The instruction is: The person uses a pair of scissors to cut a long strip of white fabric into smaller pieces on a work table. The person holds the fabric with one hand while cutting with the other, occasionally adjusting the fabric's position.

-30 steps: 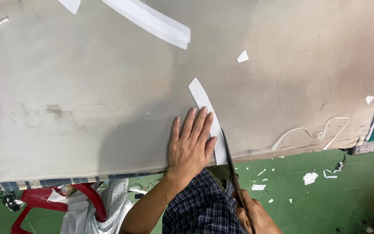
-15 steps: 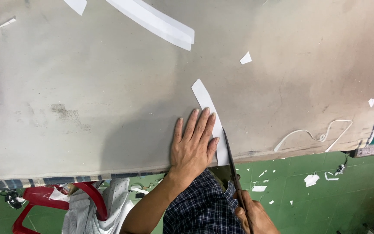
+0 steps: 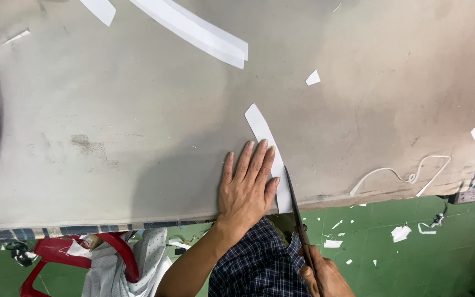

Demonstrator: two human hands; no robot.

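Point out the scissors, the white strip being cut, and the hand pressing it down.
scissors (image 3: pixel 299 220): head view, on the dark blades.
white strip (image 3: pixel 259 124): head view, on its free upper end.
left hand (image 3: pixel 247 190): head view, on the back of the hand.

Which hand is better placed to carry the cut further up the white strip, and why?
Right. The right hand holds the scissors, blades against the white strip; the left hand lies flat, pinning it.
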